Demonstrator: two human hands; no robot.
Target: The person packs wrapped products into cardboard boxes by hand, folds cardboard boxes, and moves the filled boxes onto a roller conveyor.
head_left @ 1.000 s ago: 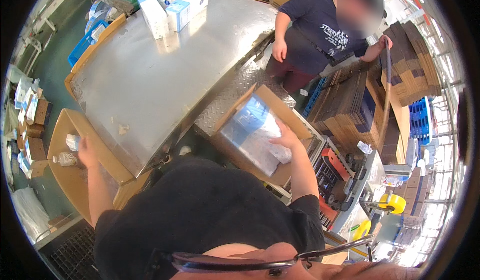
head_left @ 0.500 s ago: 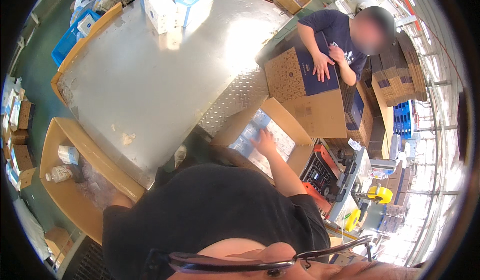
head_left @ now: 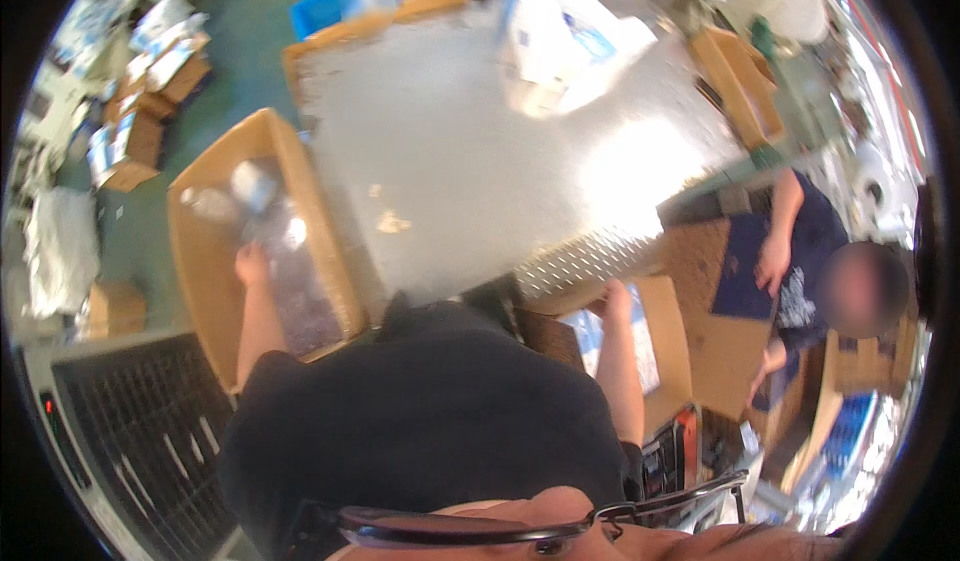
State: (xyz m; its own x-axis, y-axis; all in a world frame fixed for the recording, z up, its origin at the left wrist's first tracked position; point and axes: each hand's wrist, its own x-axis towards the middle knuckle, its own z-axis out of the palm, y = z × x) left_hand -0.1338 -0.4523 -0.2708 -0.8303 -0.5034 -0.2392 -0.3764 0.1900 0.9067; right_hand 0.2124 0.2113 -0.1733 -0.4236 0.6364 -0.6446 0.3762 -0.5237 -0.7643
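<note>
Now, left hand point(head_left: 251, 262) in open carton point(head_left: 205, 251), clear bags point(head_left: 290, 271) beside fingers point(head_left: 246, 253)

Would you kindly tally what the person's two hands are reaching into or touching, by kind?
Open cardboard boxes: 2, one at the left hand and one at the right hand
Clear plastic bags in the left box: 1
Total: 3

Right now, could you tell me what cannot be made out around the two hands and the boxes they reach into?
- Left hand: head view is motion-blurred, so its grip is unclear.
- Clear bags in the left box: blur and glare hide their contents.
- Right hand: at the right box rim; fingers blurred.
- Right box contents: mostly hidden by the forearm and the black shirt.
</note>
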